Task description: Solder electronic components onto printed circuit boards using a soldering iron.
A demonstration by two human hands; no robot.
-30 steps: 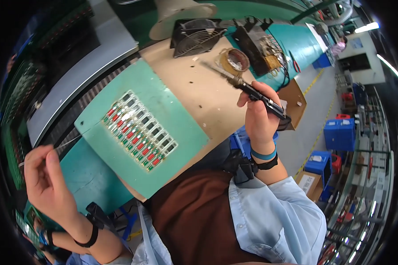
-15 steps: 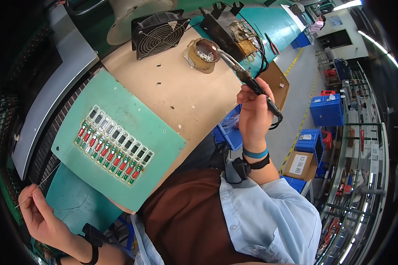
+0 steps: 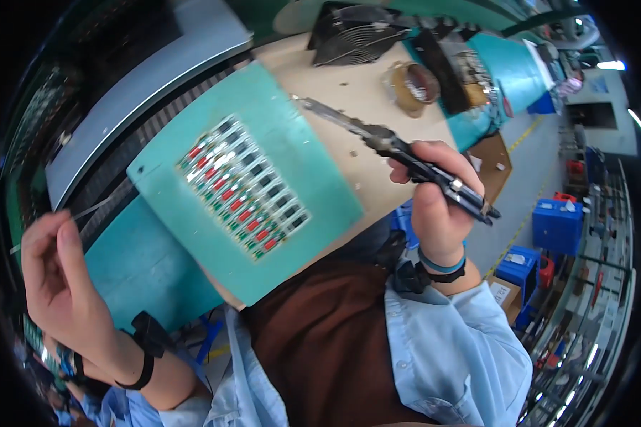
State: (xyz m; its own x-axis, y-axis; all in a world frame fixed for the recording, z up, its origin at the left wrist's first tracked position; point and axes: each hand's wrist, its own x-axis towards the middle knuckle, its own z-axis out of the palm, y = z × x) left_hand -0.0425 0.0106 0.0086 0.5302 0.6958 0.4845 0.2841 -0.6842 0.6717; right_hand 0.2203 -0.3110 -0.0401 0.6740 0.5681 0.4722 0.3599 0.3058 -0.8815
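Note:
My right hand grips the black handle of a soldering iron. The iron's metal tip reaches left over the far right edge of a green board and touches nothing that I can make out. Set in that board is a slanting block of several small circuit boards, with red parts on one side and dark rectangular parts on the other. Off the board's left side, my left hand pinches a thin silvery wire, which looks like solder, between thumb and fingertips. Motion blurs the picture somewhat.
A brown round pot with shiny bits inside stands on the tan sheet. Behind are a black fan and a dark metal device with cables. A grey metal rail runs along the left; blue bins stand at right.
The soldering iron has swung from the pot leftward to the green board's edge, carried by my right hand. My left hand still pinches the wire. The whole view has shifted, moving the board rightward and up.

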